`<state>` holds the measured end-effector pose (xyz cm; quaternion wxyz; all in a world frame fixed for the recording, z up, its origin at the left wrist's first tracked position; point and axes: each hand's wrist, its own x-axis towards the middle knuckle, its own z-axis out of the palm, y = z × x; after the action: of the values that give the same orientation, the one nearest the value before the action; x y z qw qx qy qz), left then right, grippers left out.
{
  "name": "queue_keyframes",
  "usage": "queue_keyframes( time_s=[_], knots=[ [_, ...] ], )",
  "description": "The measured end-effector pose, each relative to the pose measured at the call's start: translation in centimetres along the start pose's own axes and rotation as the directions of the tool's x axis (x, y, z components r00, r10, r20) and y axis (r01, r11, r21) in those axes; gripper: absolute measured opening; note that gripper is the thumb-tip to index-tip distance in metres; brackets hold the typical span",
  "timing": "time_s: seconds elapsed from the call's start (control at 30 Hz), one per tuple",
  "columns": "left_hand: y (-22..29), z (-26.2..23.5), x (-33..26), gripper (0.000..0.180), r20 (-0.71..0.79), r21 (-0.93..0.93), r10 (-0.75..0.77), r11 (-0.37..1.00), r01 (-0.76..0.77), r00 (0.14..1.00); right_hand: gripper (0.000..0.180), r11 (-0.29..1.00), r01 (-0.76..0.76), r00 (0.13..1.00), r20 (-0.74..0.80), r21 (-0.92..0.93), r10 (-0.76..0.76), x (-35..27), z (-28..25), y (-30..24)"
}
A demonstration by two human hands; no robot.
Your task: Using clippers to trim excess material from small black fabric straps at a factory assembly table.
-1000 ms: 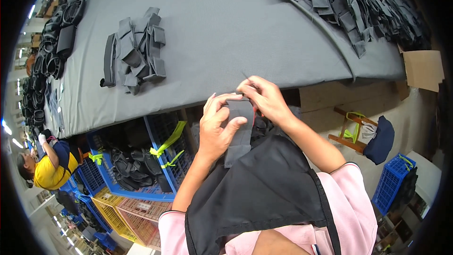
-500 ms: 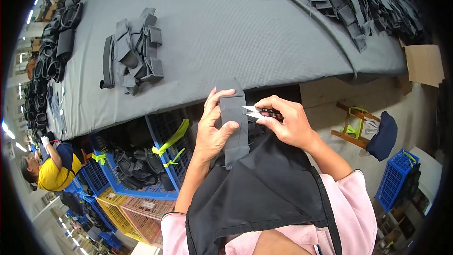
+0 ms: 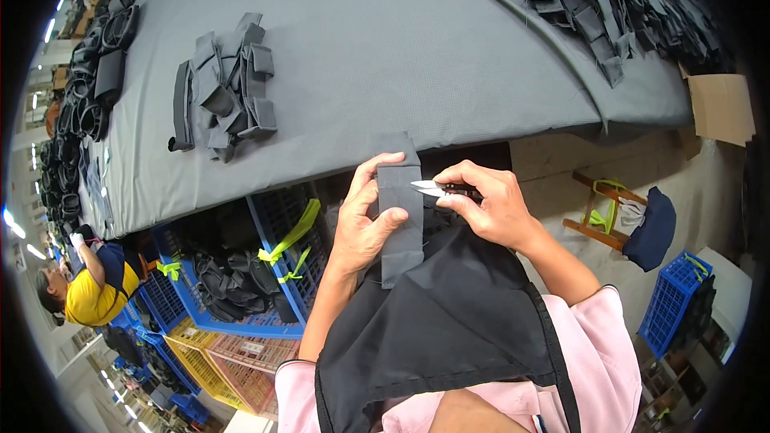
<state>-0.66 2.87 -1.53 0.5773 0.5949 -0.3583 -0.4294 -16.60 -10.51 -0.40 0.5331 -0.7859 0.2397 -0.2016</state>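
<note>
A dark grey strip of sewn fabric (image 3: 399, 192) runs upright in front of me, its far end at the table's front edge and its near end over my black apron. My left hand (image 3: 362, 212) grips the strip from its left side, the thumb lying across its face and the fingers partly hidden behind it. In my right hand (image 3: 485, 200) is a pair of thread snips (image 3: 433, 189) with black handles, pinched between thumb and fingers. The bright blades point left, with their tips at the strip's right edge and almost together.
The table (image 3: 337, 56) has a grey cloth cover. Similar strips form a small pile (image 3: 228, 88) at left and a large heap (image 3: 593, 8) at far right. Below stand blue crates (image 3: 241, 327); a stool (image 3: 597, 228) is at right. A person in yellow (image 3: 100, 293) works at far left.
The snips' blades have come closer together at the strip's right edge. Both hands have otherwise stayed nearly in place.
</note>
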Motion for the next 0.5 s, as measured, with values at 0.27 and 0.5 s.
queue_keyframes(
  time_s=[0.27, 0.5],
  knots=[
    [0.07, -0.05, -0.07, 0.051, 0.016, -0.005, 0.013, 1.000, -0.013, 1.000, 0.020, 0.999, -0.001, 1.000, 0.021, 0.044, 0.001, 0.06, -0.63, -0.06],
    [-0.43, -0.31, -0.05, 0.051, 0.040, -0.018, 0.017, 1.000, -0.017, 0.999, 0.020, 1.000, 0.012, 0.997, 0.081, 0.007, -0.013, 0.44, -0.71, -0.08]
  ],
)
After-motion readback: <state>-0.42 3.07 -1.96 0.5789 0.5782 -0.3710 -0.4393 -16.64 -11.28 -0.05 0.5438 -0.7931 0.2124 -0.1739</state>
